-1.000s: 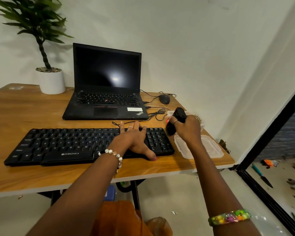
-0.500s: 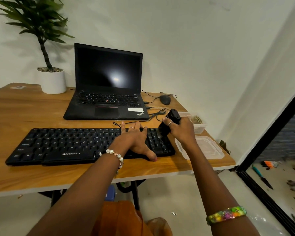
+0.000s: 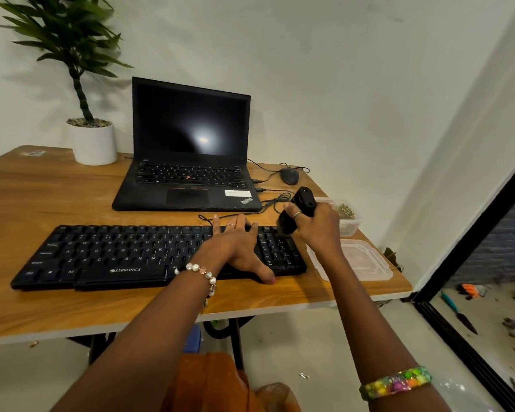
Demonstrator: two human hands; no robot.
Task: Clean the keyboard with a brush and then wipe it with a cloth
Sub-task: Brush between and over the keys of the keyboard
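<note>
Keyboard point(image 3: 149, 254), flat black plastic, under bristly brush point(image 3: 295, 215).

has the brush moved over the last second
Yes. The brush, gripped by the right hand, has come left from above the clear lid to the right end of the keyboard.

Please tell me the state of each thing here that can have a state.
laptop: lid open, screen dark
keyboard: flat on the table, left hand resting on it
brush: gripped by right hand, bristles at the keyboard's right end
plastic box: open
lid: off, lying flat
</note>
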